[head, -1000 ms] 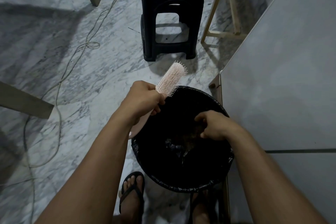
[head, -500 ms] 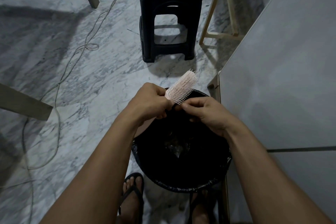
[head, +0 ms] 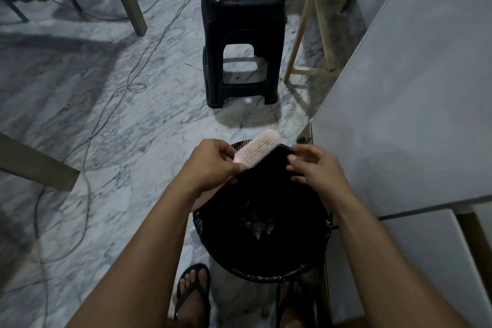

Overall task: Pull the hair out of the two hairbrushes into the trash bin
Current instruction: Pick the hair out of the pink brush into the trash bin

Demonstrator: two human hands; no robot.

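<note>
Left hand (head: 213,165) grips pink hairbrush (head: 257,150) above black trash bin (head: 266,271); at its 3 o'clock, right hand (head: 312,168) with curled fingers, contents unclear

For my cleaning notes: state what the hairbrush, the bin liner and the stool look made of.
Hairbrush: pale pink plastic, matte, with moulded whitish bristles.
Bin liner: thin black plastic film, glossy and wrinkled at the rim.
Stool: black moulded plastic, probably, with a dull textured top.
</note>
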